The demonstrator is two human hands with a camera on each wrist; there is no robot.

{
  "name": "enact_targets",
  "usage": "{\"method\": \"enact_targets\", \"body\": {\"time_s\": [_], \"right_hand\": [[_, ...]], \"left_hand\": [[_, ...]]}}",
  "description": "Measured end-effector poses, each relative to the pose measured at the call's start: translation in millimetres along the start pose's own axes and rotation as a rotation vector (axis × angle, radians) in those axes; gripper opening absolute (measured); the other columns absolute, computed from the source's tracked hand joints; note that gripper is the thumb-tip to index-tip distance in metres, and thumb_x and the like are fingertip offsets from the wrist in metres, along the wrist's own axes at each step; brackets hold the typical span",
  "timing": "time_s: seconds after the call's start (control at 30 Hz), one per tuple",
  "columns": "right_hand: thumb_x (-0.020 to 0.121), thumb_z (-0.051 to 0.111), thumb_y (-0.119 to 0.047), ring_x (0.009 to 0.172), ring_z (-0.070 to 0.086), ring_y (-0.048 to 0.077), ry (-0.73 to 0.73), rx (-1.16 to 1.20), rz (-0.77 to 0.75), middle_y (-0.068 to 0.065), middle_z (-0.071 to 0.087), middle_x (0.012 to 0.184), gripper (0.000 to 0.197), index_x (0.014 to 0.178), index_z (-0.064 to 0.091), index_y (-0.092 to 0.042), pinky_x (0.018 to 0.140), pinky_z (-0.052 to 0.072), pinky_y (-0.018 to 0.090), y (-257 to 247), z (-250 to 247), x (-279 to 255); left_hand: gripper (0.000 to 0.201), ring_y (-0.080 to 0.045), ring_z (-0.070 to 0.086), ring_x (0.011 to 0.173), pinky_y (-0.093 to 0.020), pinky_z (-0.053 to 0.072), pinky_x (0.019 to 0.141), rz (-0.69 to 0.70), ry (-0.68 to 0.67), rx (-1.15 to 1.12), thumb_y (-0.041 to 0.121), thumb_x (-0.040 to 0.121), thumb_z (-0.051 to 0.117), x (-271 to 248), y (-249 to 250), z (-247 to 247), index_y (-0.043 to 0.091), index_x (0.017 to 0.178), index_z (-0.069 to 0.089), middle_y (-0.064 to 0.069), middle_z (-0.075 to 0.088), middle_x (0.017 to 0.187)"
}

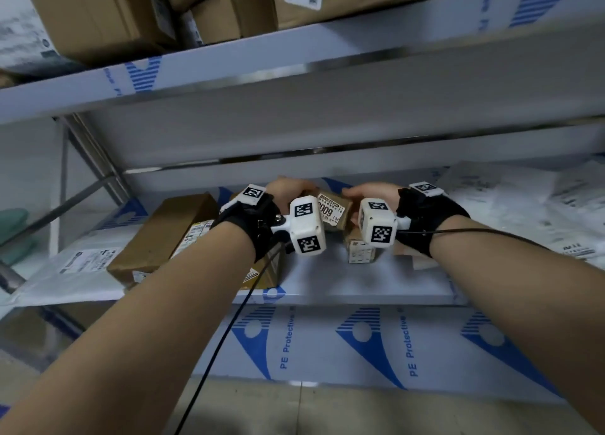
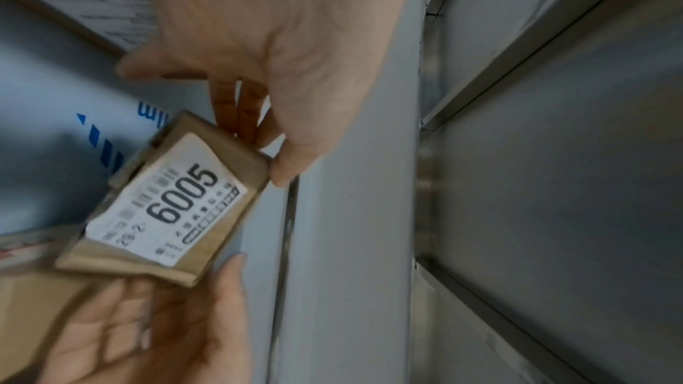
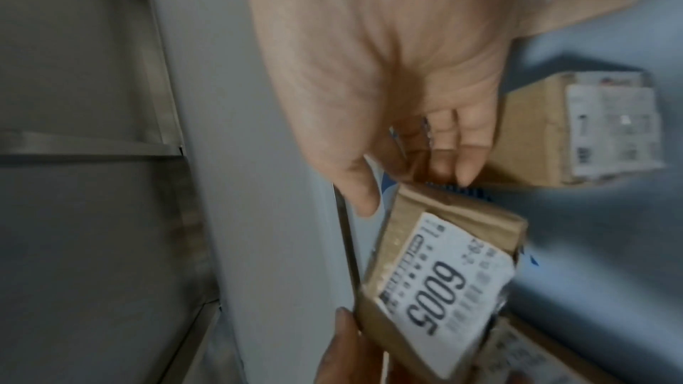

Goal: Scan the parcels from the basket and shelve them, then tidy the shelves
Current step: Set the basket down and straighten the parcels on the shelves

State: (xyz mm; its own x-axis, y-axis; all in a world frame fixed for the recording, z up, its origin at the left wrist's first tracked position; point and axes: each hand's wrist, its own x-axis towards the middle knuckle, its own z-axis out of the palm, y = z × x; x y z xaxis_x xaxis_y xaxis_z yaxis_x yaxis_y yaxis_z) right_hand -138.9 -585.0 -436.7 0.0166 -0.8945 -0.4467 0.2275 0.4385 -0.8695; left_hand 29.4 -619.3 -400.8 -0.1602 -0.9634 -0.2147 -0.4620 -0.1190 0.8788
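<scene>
Standing before the shelf [image 1: 360, 284], the person works inside its middle level, where a long brown carton [image 1: 157, 235] lies on the left, white mail bags [image 1: 530, 205] on the right, and a small labelled box [image 1: 360, 253] rests near the front edge. The small brown parcel [image 1: 330, 210] marked 6005 sits between both hands, label turned up, probably so the number stays readable once it is shelved. The left hand [image 1: 288, 189] grasps one end with thumb and fingertips; the right hand [image 1: 370, 192] touches the opposite end, fingers mostly straight, seemingly steadying it. The parcel appears tilted, not yet flat on the shelf.
</scene>
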Motion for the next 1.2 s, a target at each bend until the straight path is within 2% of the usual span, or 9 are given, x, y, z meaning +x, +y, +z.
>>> {"method": "enact_targets", "body": {"time_s": [0.1,0.2,0.37,0.57,0.7,0.87,0.97,1.1,1.2], "right_hand": [[0.101,0.048,-0.020,0.055,0.066,0.019,-0.049,0.045,-0.030,0.010,0.068,0.064,0.026,0.084,0.057,-0.004,0.054,0.058,0.032,10,9,-5],[0.102,0.042,-0.038,0.043,0.062,0.017,-0.037,-0.013,-0.035,0.006,0.064,0.052,0.041,0.077,0.055,-0.007,0.042,0.053,0.025,17,22,-14],[0.091,0.050,-0.058,0.073,0.072,0.024,-0.137,0.005,-0.099,0.013,0.069,0.100,0.056,0.115,0.060,-0.008,0.057,0.059,0.035,29,27,-27],[0.091,0.062,-0.038,0.082,0.069,0.023,-0.114,-0.091,-0.131,0.013,0.070,0.106,0.047,0.127,0.054,-0.009,0.073,0.057,0.033,27,38,-45],[0.098,0.050,-0.033,0.060,0.070,0.019,-0.064,-0.067,-0.119,0.008,0.073,0.073,0.024,0.099,0.059,-0.011,0.055,0.057,0.026,22,36,-49],[0.080,0.074,-0.041,0.109,0.063,0.031,0.133,-0.255,-0.144,0.012,0.065,0.120,0.057,0.124,0.059,-0.007,0.098,0.050,0.044,40,40,-21],[0.086,0.069,-0.037,0.113,0.060,0.033,0.204,-0.356,-0.126,0.012,0.061,0.122,0.045,0.116,0.062,-0.004,0.100,0.048,0.044,46,47,-16],[0.081,0.074,-0.036,0.098,0.067,0.034,0.230,-0.533,-0.135,0.016,0.071,0.104,0.026,0.075,0.065,-0.012,0.095,0.052,0.048,50,40,12],[0.084,0.072,-0.030,0.099,0.067,0.035,0.245,-0.599,-0.099,0.017,0.069,0.099,0.027,0.087,0.066,-0.004,0.095,0.052,0.048,50,35,13]], "left_hand": [[0.016,-0.013,0.061,0.052,-0.017,0.048,0.045,0.075,0.031,-0.087,0.013,0.090,0.064,-16,5,-7,-0.002,0.085,0.065,-0.008,0.068,0.066],[0.029,-0.019,0.060,0.077,-0.028,0.052,0.076,0.122,-0.046,-0.106,0.005,0.089,0.062,-31,4,-9,-0.006,0.116,0.063,-0.013,0.066,0.094],[0.036,-0.014,0.057,0.073,-0.017,0.051,0.064,0.198,-0.088,-0.154,-0.013,0.091,0.047,-54,6,-4,-0.005,0.126,0.052,-0.007,0.059,0.084],[0.031,-0.015,0.057,0.075,-0.021,0.053,0.064,0.243,0.057,-0.206,-0.012,0.091,0.045,-63,2,-20,0.007,0.111,0.059,-0.009,0.058,0.094],[0.028,-0.021,0.054,0.089,-0.027,0.046,0.076,0.134,0.138,-0.038,0.000,0.092,0.051,-52,-20,-46,0.006,0.117,0.064,-0.010,0.060,0.098],[0.021,-0.019,0.050,0.069,-0.025,0.042,0.061,0.105,0.028,0.068,-0.006,0.092,0.047,-51,-42,-52,0.004,0.098,0.064,-0.009,0.055,0.075],[0.025,-0.016,0.047,0.062,-0.027,0.041,0.060,0.089,0.008,0.093,-0.004,0.090,0.046,-48,-45,-44,0.014,0.075,0.056,-0.005,0.050,0.072],[0.017,-0.024,0.059,0.089,-0.027,0.049,0.079,0.066,-0.109,0.188,0.003,0.091,0.053,-35,-41,-37,0.002,0.103,0.067,-0.012,0.062,0.101],[0.022,-0.012,0.053,0.067,-0.012,0.047,0.052,0.068,-0.084,0.244,0.004,0.095,0.049,-37,-39,-22,0.005,0.115,0.058,-0.002,0.055,0.081]]}}
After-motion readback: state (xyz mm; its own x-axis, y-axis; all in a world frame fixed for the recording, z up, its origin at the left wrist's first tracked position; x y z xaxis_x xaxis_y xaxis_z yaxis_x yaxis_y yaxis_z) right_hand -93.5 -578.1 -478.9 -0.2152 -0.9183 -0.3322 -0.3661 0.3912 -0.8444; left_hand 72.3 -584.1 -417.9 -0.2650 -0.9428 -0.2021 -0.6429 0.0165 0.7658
